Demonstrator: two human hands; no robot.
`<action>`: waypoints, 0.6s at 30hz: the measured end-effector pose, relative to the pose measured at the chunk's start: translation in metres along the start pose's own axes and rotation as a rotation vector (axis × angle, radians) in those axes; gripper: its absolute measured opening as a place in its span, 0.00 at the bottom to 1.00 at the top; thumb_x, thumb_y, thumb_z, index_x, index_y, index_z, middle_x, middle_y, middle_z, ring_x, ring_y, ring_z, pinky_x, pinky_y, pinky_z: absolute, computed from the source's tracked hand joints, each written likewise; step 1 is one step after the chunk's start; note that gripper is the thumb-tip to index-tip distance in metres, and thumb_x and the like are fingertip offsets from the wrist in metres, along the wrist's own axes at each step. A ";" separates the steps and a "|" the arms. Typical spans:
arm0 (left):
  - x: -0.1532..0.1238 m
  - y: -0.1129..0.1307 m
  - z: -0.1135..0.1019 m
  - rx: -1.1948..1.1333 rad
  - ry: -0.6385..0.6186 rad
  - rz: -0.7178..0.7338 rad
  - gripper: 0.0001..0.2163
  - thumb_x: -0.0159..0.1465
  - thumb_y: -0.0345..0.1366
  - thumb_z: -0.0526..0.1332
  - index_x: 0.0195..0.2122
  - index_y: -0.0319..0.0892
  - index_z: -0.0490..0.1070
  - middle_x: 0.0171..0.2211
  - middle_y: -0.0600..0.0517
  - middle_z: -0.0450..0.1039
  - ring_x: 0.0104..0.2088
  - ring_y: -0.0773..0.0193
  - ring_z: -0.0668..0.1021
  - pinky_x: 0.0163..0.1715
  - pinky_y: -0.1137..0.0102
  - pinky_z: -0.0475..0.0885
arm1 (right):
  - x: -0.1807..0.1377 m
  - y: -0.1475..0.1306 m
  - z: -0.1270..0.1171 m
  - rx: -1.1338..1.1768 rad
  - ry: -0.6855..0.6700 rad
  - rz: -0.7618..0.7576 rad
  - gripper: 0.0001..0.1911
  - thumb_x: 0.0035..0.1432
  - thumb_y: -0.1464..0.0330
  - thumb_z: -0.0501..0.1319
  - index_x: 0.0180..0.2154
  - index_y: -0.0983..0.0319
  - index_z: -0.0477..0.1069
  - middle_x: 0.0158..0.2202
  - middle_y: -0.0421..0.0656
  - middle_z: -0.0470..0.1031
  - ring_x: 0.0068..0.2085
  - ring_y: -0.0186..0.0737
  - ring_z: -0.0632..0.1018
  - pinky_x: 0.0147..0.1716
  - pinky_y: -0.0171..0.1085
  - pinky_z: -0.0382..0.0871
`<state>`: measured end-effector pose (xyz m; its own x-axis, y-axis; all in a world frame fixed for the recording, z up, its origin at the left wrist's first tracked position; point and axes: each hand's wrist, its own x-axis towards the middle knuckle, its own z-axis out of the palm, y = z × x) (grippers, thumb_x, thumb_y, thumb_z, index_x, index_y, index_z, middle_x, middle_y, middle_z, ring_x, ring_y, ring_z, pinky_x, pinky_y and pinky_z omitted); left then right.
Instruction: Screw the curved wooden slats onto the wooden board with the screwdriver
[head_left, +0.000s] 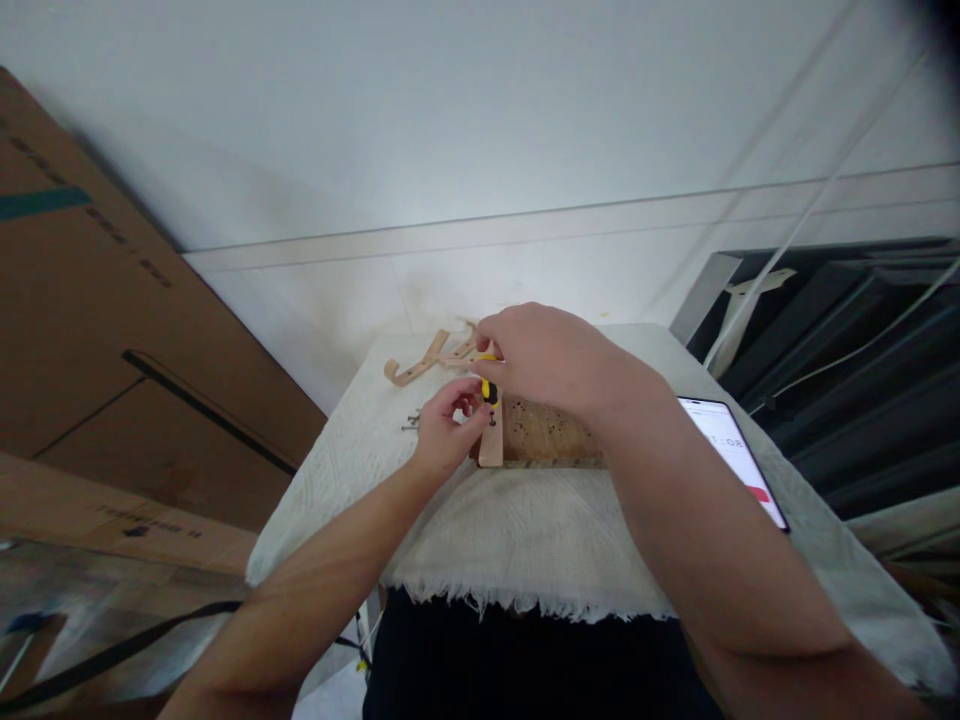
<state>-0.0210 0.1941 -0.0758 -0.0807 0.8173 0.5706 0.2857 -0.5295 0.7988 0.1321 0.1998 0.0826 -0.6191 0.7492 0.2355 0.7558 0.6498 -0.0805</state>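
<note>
My right hand (551,350) is closed round the top of a small yellow and black screwdriver (490,392), which stands nearly upright. Under its tip, a dark screw (492,420) shows at a light wooden strip (490,450). That strip lies across the left end of a speckled wooden board (551,437). My left hand (446,425) is closed beside the screwdriver's lower end, thumb and fingers bent together; what they pinch is hidden. Several light wooden hooks (416,372) lie just beyond my hands. Loose screws (411,420) rest left of my left hand.
A phone (731,455) with a lit screen lies on the right of the cloth-covered table (540,540). The white wall (450,150) rises behind it. A large cardboard box (97,330) stands at left, and dark folded panels (862,330) with a pale cable stand at right.
</note>
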 end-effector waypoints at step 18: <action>-0.001 0.001 0.001 0.020 0.000 0.011 0.13 0.53 0.34 0.67 0.40 0.42 0.71 0.35 0.50 0.73 0.31 0.69 0.72 0.31 0.72 0.70 | 0.001 0.000 0.001 0.043 0.000 -0.026 0.13 0.58 0.67 0.55 0.43 0.62 0.74 0.39 0.49 0.78 0.38 0.46 0.77 0.34 0.39 0.64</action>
<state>-0.0200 0.1933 -0.0758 -0.0778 0.8116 0.5790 0.3058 -0.5333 0.7887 0.1317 0.2009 0.0821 -0.6383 0.7320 0.2383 0.7296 0.6740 -0.1160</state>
